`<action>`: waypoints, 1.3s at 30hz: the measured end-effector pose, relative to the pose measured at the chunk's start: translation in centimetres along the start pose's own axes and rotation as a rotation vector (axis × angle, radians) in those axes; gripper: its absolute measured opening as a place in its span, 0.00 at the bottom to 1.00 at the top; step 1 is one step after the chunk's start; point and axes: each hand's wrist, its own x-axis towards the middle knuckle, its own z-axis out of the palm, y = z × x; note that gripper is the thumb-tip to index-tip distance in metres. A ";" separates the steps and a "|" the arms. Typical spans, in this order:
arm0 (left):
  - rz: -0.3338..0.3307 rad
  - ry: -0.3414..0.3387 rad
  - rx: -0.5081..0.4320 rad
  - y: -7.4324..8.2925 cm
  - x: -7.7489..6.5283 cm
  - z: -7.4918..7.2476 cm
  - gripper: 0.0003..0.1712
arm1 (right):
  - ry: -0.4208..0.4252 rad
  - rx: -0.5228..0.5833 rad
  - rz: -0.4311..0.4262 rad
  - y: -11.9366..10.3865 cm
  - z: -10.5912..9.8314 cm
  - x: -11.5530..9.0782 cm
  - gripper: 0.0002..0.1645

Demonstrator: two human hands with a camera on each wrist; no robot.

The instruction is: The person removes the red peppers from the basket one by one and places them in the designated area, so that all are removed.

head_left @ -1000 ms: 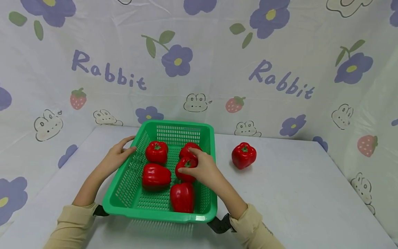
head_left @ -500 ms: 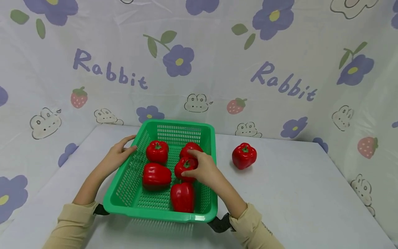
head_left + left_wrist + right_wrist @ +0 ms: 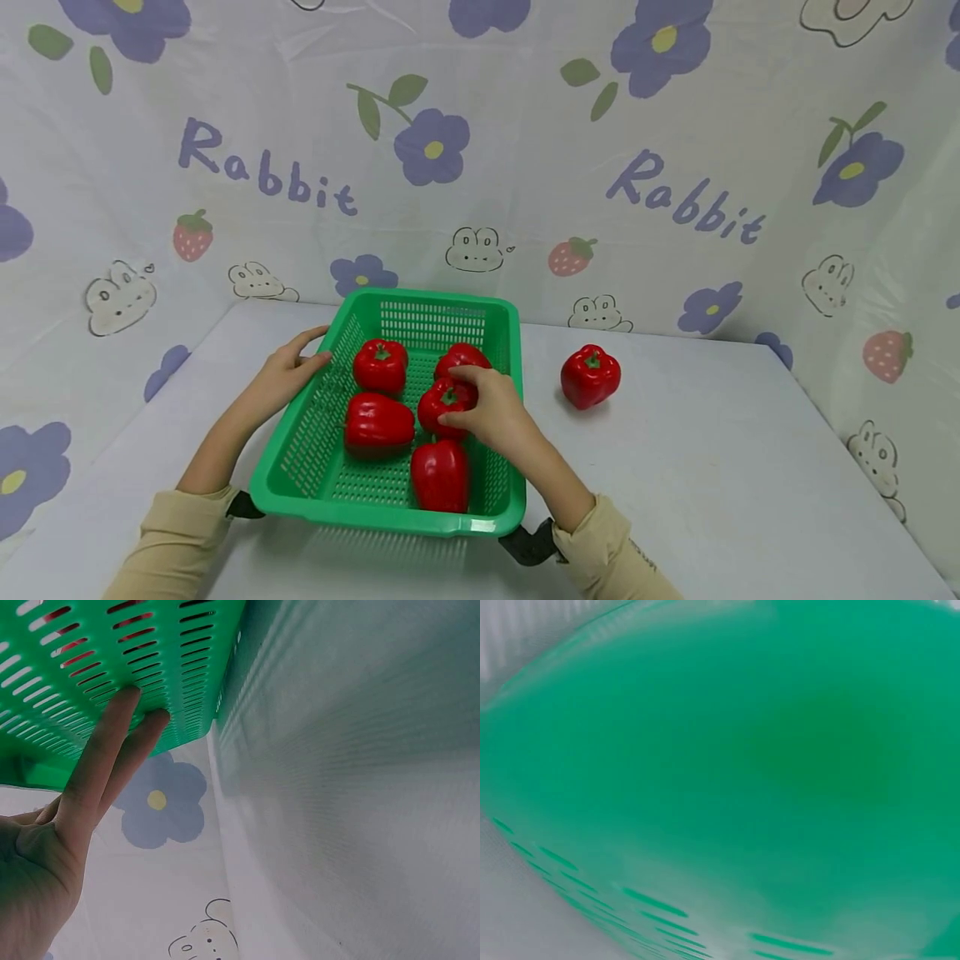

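A green plastic basket with slotted walls holds several red bell peppers. My right hand reaches over its right side and grips a bell pepper, thumb in front and fingers behind. Just beyond that one is another bell pepper, partly covered by the fingers. A third bell pepper lies nearer me. My left hand rests against the basket's left rim; in the left wrist view its straight fingers touch the slotted outer wall. The right wrist view is filled by the blurred basket wall.
On the basket's left side lie an upright bell pepper and one on its side. A single bell pepper stands on the white table, right of the basket. A patterned cloth hangs behind.
My right thumb has shifted slightly down and right on the bell pepper, and that pepper has moved a little to the left. The left hand and the basket stay put.
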 end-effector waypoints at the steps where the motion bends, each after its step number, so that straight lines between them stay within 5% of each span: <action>1: 0.000 0.000 0.001 0.0 0.0 0.0 0.35 | 0.005 0.002 -0.007 0.0 0.0 0.0 0.34; 39: 0.002 0.000 -0.004 0.0 -0.1 0.1 0.35 | 0.062 0.165 -0.012 -0.1 -1.2 -0.9 0.35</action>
